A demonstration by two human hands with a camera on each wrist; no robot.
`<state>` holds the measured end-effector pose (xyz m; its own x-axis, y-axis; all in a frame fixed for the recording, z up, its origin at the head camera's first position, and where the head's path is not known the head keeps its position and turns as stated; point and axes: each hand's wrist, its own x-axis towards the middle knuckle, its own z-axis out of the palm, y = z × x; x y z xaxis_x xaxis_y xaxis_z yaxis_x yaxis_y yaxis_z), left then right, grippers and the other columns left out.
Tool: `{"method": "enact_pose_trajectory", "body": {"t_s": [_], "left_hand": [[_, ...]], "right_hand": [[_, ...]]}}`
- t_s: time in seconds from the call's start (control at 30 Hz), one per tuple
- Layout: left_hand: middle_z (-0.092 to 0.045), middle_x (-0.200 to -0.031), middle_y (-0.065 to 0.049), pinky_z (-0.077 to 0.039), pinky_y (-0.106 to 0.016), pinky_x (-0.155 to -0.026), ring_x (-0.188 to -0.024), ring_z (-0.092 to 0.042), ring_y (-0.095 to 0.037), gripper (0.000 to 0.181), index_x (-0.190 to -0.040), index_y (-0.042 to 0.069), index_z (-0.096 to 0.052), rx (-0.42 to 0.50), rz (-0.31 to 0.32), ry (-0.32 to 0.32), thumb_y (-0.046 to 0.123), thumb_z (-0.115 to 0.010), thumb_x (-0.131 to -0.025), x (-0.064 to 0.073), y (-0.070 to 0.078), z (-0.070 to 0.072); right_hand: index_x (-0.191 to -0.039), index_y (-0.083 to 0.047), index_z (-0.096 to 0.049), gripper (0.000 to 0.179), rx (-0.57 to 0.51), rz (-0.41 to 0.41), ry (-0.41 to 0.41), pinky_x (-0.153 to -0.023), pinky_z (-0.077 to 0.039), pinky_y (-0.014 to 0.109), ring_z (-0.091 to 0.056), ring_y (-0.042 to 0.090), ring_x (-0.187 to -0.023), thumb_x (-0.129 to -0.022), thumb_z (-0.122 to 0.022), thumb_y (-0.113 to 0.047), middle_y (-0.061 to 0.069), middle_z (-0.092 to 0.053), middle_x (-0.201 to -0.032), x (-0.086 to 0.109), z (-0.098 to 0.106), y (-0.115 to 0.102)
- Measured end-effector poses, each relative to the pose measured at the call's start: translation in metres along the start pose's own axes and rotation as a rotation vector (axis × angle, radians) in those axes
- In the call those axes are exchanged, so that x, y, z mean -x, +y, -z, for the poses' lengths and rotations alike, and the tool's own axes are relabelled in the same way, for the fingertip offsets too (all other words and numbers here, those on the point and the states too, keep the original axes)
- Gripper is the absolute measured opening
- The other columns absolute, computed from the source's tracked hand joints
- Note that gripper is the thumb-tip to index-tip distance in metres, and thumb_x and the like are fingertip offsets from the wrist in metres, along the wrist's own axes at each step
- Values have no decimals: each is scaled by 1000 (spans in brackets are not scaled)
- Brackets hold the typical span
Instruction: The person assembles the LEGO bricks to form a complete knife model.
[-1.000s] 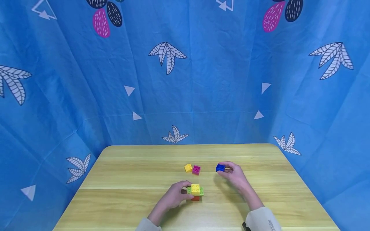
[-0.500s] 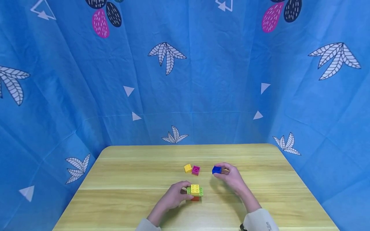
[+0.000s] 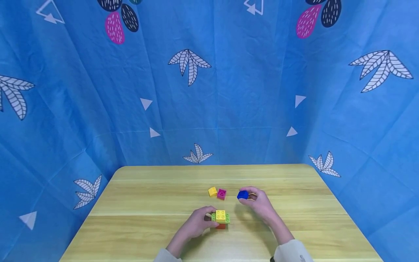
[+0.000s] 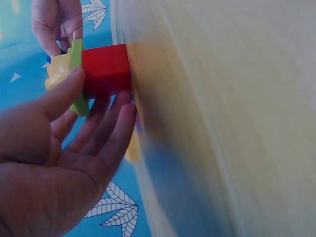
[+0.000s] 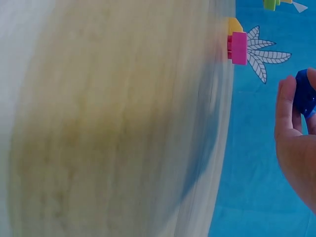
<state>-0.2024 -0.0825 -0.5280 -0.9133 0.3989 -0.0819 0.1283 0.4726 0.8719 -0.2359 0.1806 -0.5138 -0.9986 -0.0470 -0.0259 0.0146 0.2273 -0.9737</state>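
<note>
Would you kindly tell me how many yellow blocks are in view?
2: one yellow block tops the stack the left hand holds; a loose yellow block lies on the table beside the magenta block.

Even light casts soft shadows on the tabletop (image 3: 137, 203) beneath the left hand (image 3: 196, 222) and the right hand (image 3: 262, 206), and both wrist views show it hazily blurred.

Looks like a curtained-off workspace, closed in on left, back and right by creased blue fabric (image 3: 248, 83) printed with leaves (image 3: 192, 72) and triangles (image 3: 146, 103), around a pale wood-grain table (image 3: 154, 196).
</note>
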Motion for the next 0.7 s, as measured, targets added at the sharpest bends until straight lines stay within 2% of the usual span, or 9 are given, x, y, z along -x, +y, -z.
{"method": "enact_pose_trajectory", "body": {"t_s": [0.2,0.37,0.7], "left_hand": [[-70,-121,-6,-60,-47,-94,-104,-68,-25,30,-118,13,-70,6,-18,-5,14,-79,-89,2,1,1],[-70,-121,-5,-60,-45,-94,-104,-69,-24,32,-120,14,-70,-5,-16,-6,15,-79,-90,1,0,1],[-70,-122,-6,-60,-48,-96,-106,-69,-27,32,-121,13,-69,-14,-28,-5,15,-79,-90,2,0,2]], "right_hand": [[-128,-2,-69,38,4,26,-43,-90,-63,34,-68,32,-115,-90,-77,-3,21,-64,-132,2,-3,1],[-132,1,-65,42,8,70,-102,-89,-63,29,-67,34,-115,-92,-76,-5,25,-61,-138,4,-4,1],[-138,1,-60,50,25,107,-187,-90,-62,31,-69,29,-112,-93,-77,-13,24,-61,-136,11,-13,-5]]}}
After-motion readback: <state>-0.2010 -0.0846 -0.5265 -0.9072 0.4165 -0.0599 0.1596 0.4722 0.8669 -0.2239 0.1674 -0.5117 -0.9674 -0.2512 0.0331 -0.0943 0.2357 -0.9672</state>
